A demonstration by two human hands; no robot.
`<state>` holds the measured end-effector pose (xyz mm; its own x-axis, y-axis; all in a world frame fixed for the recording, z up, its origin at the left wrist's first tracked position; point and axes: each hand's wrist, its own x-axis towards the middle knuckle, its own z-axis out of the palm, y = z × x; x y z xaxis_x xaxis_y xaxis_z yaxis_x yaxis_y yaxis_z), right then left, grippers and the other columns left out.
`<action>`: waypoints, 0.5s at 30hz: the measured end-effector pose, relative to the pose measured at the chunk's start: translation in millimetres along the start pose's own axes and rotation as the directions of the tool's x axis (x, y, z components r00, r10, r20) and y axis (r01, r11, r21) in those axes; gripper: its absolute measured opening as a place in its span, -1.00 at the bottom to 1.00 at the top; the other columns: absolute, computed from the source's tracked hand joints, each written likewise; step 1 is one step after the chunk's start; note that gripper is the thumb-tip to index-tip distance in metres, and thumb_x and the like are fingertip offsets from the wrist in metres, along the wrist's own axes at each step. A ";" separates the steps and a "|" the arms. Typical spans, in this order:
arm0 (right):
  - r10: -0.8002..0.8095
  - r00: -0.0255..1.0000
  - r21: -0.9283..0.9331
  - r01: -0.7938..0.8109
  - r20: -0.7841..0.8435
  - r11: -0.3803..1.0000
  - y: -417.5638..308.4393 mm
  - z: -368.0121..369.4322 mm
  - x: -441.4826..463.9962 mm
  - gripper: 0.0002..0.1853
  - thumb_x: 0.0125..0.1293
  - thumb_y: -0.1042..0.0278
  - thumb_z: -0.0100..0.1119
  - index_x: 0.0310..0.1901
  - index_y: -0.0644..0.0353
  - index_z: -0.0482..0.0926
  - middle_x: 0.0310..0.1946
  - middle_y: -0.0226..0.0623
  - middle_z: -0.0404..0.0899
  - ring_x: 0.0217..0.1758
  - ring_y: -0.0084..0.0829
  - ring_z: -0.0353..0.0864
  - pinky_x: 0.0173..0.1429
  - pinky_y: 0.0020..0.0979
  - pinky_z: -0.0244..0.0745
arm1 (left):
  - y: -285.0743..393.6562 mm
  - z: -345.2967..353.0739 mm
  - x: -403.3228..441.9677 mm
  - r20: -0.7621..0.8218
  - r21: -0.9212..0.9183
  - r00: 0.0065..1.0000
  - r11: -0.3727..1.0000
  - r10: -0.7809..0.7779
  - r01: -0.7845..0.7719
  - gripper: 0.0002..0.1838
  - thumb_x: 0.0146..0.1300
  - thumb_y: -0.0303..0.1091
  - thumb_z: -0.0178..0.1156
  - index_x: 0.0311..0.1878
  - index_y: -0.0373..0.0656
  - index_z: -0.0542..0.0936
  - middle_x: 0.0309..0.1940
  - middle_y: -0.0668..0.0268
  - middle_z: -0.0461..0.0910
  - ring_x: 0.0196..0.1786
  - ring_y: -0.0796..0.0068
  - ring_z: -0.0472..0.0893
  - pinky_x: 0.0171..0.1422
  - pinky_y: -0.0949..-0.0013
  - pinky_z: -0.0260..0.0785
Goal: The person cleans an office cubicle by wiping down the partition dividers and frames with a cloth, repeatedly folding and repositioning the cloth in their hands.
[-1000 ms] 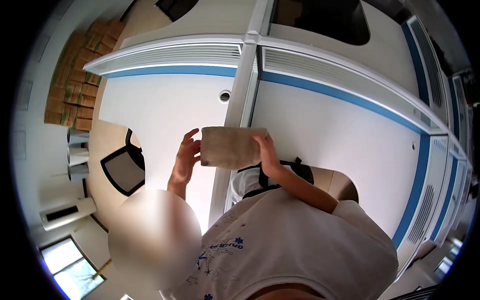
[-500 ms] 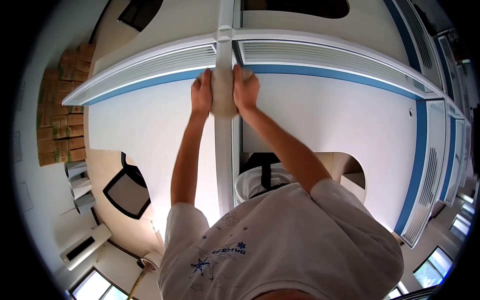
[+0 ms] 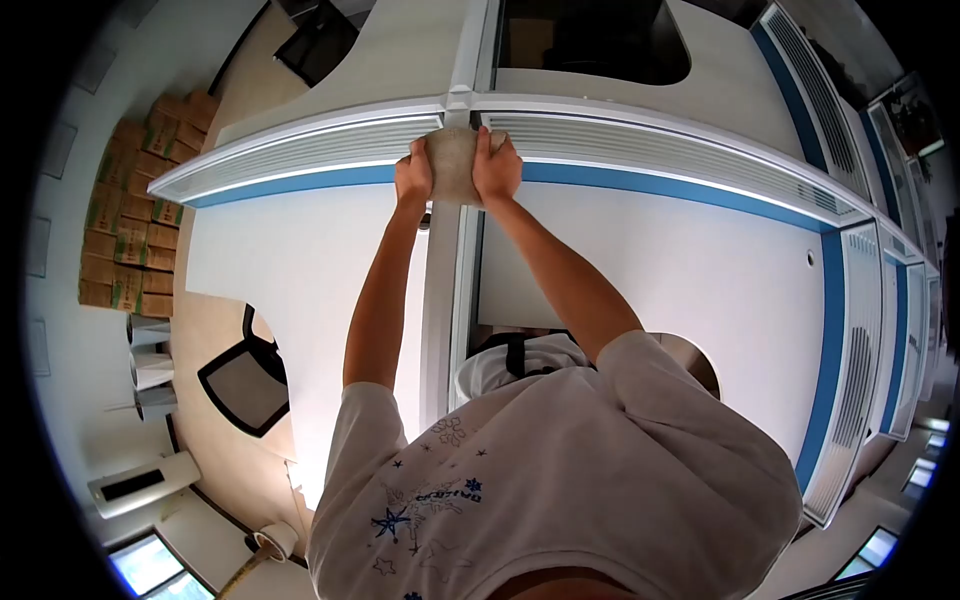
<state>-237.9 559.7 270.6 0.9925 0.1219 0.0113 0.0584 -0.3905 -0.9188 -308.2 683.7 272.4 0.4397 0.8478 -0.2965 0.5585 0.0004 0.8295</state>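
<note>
A beige-grey cloth [image 3: 453,168] lies over the top rail of the partition [image 3: 437,310], close to where that rail meets the cross partition. My left hand [image 3: 413,176] grips its left side, fingers curled into the fabric. On the opposite side, my right hand [image 3: 497,166] is closed on the cloth with the thumb side up. Both arms stretch forward, one on each side of the rail. Part of the rail beneath the cloth is hidden.
White desktops [image 3: 640,250] flank the partition, edged by louvred panels [image 3: 660,150] with blue strips. Mesh-backed chair [image 3: 245,388] stands at left. Stacked cardboard boxes [image 3: 135,225] line the left wall, and an air conditioner [image 3: 145,484] is at lower left.
Both hands and the cloth have slid forward along the rail, nearer the cross partition. The camera view has also shifted and tilted slightly.
</note>
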 end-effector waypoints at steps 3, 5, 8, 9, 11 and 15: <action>-0.004 1.000 -0.097 0.002 -0.019 0.995 4.6 0.5 0.4 -0.25 0.41 -0.33 -0.07 0.13 0.35 0.57 -0.29 0.19 0.69 -0.14 0.21 0.69 -0.02 0.10 0.55 | -12.6 5.2 25.3 0.029 0.077 0.997 0.994 0.070 -0.072 -0.03 0.31 0.42 -0.12 0.25 -0.46 0.53 0.21 -0.22 0.55 0.28 -0.12 0.54 0.37 0.09 0.32; 0.034 0.999 -0.112 -0.030 0.033 0.993 -2.3 -7.5 0.4 -0.27 0.41 -0.33 -0.07 0.12 0.30 0.56 -0.23 0.19 0.69 -0.08 0.21 0.68 0.04 0.09 0.55 | -51.4 15.0 87.8 0.151 -0.042 0.985 0.996 0.086 -0.081 -0.08 0.33 0.41 -0.12 0.26 -0.36 0.56 0.19 -0.09 0.59 0.23 -0.04 0.57 0.36 0.11 0.35; 0.305 0.941 0.237 -0.333 0.145 0.913 6.4 -17.3 6.1 -0.23 0.11 -0.25 0.36 0.16 0.26 0.51 0.04 0.12 0.65 0.07 0.05 0.68 0.13 -0.05 0.58 | -26.6 -6.3 87.9 0.633 -0.325 0.771 0.928 0.069 0.183 -0.16 0.28 0.36 -0.07 0.25 -0.27 0.55 0.13 0.05 0.62 0.13 0.08 0.61 0.32 0.11 0.43; 0.464 0.839 0.281 -0.536 0.283 0.796 7.9 -18.9 11.9 -0.21 0.08 -0.21 0.42 0.15 0.31 0.52 0.03 0.01 0.66 0.12 -0.02 0.67 0.08 -0.07 0.62 | -8.8 -19.9 76.1 0.661 -0.259 0.750 0.928 -0.031 0.268 -0.19 0.26 0.34 -0.05 0.23 -0.24 0.55 0.10 0.09 0.63 0.11 0.11 0.62 0.31 0.11 0.45; 0.463 0.660 0.474 -0.749 0.592 0.463 7.9 -25.8 14.1 -0.15 0.05 -0.24 0.44 0.15 0.39 0.52 0.09 0.02 0.62 0.12 -0.10 0.66 0.07 -0.10 0.64 | 12.7 -21.6 69.1 0.705 -0.173 0.704 0.944 -0.081 0.282 -0.18 0.20 0.34 -0.02 0.20 -0.24 0.56 0.10 0.13 0.63 0.11 0.15 0.61 0.28 0.11 0.46; 0.434 0.546 0.460 -0.838 0.716 0.295 -6.5 -27.3 13.0 -0.13 0.01 -0.27 0.48 0.15 0.37 0.57 0.09 0.00 0.62 0.09 -0.11 0.68 0.11 -0.12 0.63 | -15.2 17.0 118.6 0.591 -0.149 0.802 0.989 0.088 0.001 -0.28 0.40 0.29 -0.14 0.21 -0.16 0.57 0.08 0.13 0.65 0.08 0.15 0.63 0.21 0.16 0.50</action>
<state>-222.4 538.9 287.4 0.4902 0.5505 -0.6757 -0.8636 0.2024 -0.4617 -252.5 775.2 216.6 0.8176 0.3666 -0.4440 0.4476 0.0805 0.8906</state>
